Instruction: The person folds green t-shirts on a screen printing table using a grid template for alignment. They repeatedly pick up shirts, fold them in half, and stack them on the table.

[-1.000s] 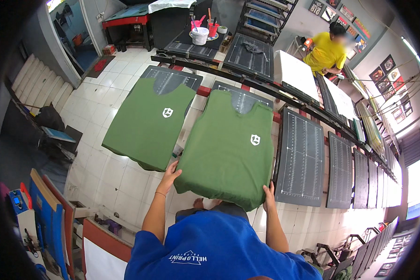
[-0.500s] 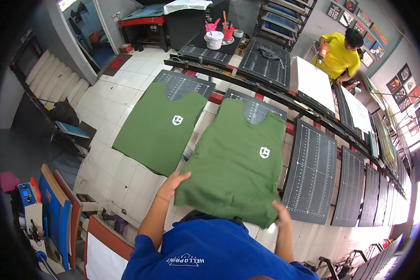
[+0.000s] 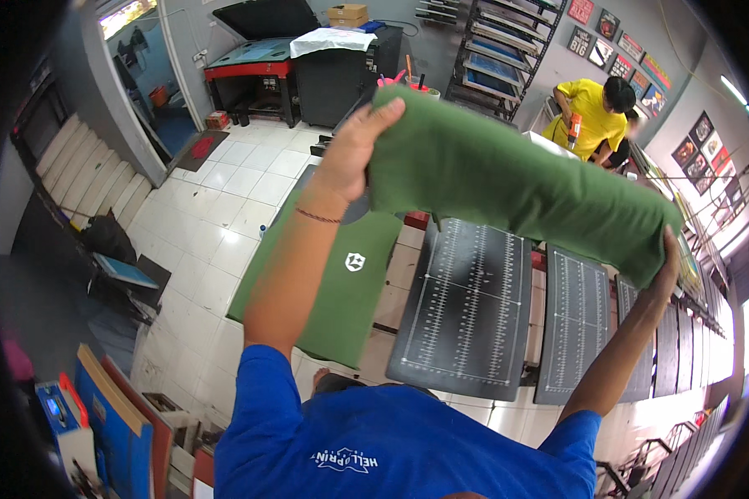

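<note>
A green T-shirt point(image 3: 516, 175), stretched wide and bunched into a band, hangs raised in front of me between both hands. Its left end is gripped by my left hand point(image 3: 359, 148), thumb on top and closed on the cloth. At the right end, lower down, my right hand point(image 3: 668, 262) is closed on the shirt's edge, its fingers partly hidden behind the cloth. Below the raised shirt lies a bare black printing platen point(image 3: 466, 312) with white ruled marks. Left of that, a second green T-shirt point(image 3: 329, 287) with a white shield emblem lies flat over another platen.
More ruled platens point(image 3: 574, 316) stand in a row to the right. A person in a yellow shirt point(image 3: 587, 112) holds an orange heat gun point(image 3: 573, 131) at the far right. Screen racks point(image 3: 495, 62) and a dark cabinet point(image 3: 334, 91) stand behind. Framed boards point(image 3: 116, 416) lean at lower left.
The shirt that lay on the middle platen has been pulled off and lifted up and away from me by both hands. That platen is now uncovered, and the view has shifted right.
</note>
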A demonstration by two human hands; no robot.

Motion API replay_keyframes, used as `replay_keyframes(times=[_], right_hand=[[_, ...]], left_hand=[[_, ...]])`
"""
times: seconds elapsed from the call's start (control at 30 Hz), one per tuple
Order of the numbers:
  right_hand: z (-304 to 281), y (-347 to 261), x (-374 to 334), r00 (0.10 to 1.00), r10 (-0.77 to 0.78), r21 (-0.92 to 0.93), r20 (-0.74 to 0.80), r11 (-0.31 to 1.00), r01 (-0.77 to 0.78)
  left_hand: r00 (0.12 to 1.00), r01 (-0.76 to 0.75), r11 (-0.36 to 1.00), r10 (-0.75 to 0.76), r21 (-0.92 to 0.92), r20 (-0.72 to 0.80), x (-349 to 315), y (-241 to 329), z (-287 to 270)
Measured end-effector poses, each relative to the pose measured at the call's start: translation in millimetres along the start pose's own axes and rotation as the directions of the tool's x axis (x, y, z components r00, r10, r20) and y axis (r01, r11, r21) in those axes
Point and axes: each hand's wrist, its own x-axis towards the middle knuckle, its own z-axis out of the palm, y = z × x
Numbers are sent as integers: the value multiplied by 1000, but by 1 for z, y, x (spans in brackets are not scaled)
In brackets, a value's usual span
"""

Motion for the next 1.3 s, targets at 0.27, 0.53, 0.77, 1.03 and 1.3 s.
replay_keyframes(times=[0.27, 0.53, 0.77, 1.03, 1.3], right_hand=[[108, -10, -13, 997, 4, -176, -76, 984, -17], [262, 107, -56, 941, 169, -118, 294, 983, -139], [330, 72, -104, 931, 160, -11, 330, 986, -165], [248, 139, -233, 921, 359, -502, 152, 831, -241], [188, 312, -381, 503, 842, -235, 194, 537, -810]], left_hand=[[986, -167, 942, 155, 292, 67, -15, 146, -97], [980, 71, 934, -1, 349, -197, -33, 176, -250], [974, -17, 906, 111, 422, -198, -74, 239, -252], [895, 291, 878, -109, 380, -433, -229, 172, -277], [665, 655, 751, -519, 84, -537, -390, 7, -370]])
